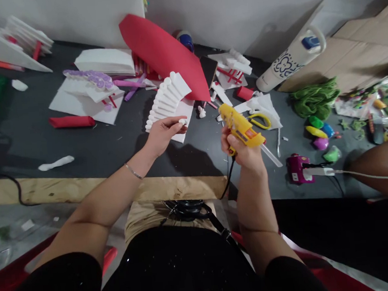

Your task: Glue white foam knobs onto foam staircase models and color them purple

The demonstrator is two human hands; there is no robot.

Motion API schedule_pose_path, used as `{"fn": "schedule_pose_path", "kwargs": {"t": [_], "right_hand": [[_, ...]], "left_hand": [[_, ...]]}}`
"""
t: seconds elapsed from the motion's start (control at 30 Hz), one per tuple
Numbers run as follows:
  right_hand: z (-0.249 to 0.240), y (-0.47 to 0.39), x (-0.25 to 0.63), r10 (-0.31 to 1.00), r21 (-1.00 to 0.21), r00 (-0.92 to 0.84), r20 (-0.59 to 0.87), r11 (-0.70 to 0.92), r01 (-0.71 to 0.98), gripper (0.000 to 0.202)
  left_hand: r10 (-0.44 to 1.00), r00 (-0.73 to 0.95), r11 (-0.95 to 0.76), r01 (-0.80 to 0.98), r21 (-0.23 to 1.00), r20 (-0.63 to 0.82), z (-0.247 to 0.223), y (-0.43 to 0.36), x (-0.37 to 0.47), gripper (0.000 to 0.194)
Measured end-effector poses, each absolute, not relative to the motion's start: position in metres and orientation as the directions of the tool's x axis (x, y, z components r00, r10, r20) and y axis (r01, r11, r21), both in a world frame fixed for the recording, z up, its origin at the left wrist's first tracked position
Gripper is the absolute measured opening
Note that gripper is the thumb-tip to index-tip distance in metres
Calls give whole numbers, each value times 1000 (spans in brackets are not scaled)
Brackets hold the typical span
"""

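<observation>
My right hand (244, 152) is wrapped round the grip of a yellow hot glue gun (241, 125), whose nozzle points up and left; a clear glue stick (271, 155) juts from its rear. Between the thumb and fingers of my left hand (164, 134) is a small white piece (182, 121), its exact kind too small to make out. Just beyond that hand lies a white fan-shaped foam piece (167, 98) with rounded knobs along its left edge, resting on a white sheet. A tiny white figure-like lump (201, 112) sits between the two hands.
Behind are a large red sheet (168, 52), a stack of white foam sheets (105, 62) and a white bottle (288, 60). Yellow-handled scissors (261, 120) lie right of the glue gun. A purple power adapter (298, 169) stands near the front edge. Another person's arm (382, 160) reaches in at right.
</observation>
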State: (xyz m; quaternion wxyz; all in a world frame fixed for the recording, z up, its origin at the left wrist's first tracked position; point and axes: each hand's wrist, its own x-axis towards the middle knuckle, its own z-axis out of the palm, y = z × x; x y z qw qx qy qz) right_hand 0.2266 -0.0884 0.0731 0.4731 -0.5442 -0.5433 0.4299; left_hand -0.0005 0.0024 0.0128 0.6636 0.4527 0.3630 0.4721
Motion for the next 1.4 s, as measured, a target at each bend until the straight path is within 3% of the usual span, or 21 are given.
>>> {"fn": "schedule_pose_path", "kwargs": {"t": [0.1,0.17,0.37,0.67,0.83,1.0,1.4], "right_hand": [[74,-83,199,996,-999,-78,37,34,-38,51],[69,-77,185,997,-997,-75,31,25,-72,53],[55,-70,175,998,-996,-8,-64,-63,66,59],[51,-79,184,999,-1000,41,-24,-24,11,51],[50,-87,183,997,-997,-49,-59,-57,43,49],[48,-91,180,994,-991,-29,-106,-103,89,42],[44,-90,180,993,-975,26,-118,-120,186,47]], "left_hand": [[951,297,179,-318,931,-82,15,2,0,36],[941,321,208,-313,927,-103,17,1,0,39],[902,410,262,-273,926,-134,20,-5,-1,43],[888,424,345,-356,869,-178,24,-3,0,40],[904,392,320,-349,881,-172,18,2,-3,35],[903,396,313,-336,888,-168,13,5,-6,26],[913,380,284,-339,897,-145,14,6,-6,27]]}}
